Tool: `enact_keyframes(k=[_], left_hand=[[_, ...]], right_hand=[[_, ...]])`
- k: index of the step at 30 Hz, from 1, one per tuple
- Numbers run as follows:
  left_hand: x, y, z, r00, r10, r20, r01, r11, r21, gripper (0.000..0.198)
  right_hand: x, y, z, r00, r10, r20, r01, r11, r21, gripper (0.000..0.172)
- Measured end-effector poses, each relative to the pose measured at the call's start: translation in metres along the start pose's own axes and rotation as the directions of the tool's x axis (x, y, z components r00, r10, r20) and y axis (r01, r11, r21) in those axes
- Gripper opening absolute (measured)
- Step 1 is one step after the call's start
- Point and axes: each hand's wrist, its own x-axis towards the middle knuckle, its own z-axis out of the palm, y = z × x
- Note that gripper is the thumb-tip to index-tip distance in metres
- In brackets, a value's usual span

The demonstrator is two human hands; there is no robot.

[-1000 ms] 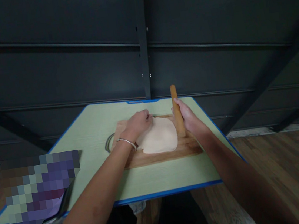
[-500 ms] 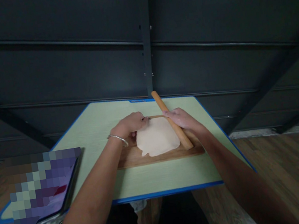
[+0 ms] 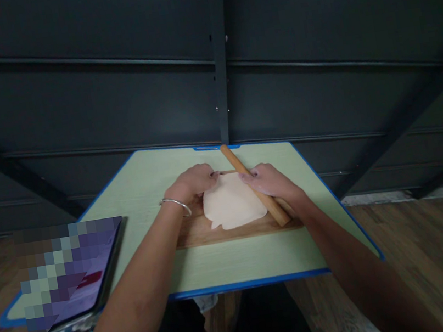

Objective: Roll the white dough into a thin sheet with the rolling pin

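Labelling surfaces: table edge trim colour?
Blue trim around a pale green table top, clearest in the head view.

Count, centre frame: 1 dough sheet (image 3: pixel 234 207), 1 rolling pin (image 3: pixel 275 212), 1 wooden board (image 3: pixel 198 234), 1 table (image 3: pixel 236 261). 2 hands: left hand (image 3: pixel 193 184), right hand (image 3: pixel 269 181). 1 bangle (image 3: pixel 175 203). Lower left: 1 tablet (image 3: pixel 71 271).

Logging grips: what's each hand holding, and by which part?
The right hand lies across the middle of the rolling pin; left hand touches the dough sheet at its far-left edge.

rolling pin (image 3: pixel 255 191) swung from upright to diagonal, across dough (image 3: pixel 234 207) edge
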Motion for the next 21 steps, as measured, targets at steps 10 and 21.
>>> enact_keyframes(k=[10,21], left_hand=[[0.001,-0.001,0.003,0.983,0.106,-0.149,-0.095,0.992,0.079,0.034],[0.010,0.008,0.021,0.818,0.343,-0.461,-0.413,0.909,-0.056,0.048]], right_hand=[[-0.005,-0.007,-0.003,0.999,0.046,0.007,-0.044,0.991,-0.127,0.051],[-0.001,0.013,-0.009,0.999,-0.032,-0.008,0.031,0.997,-0.076,0.050]])
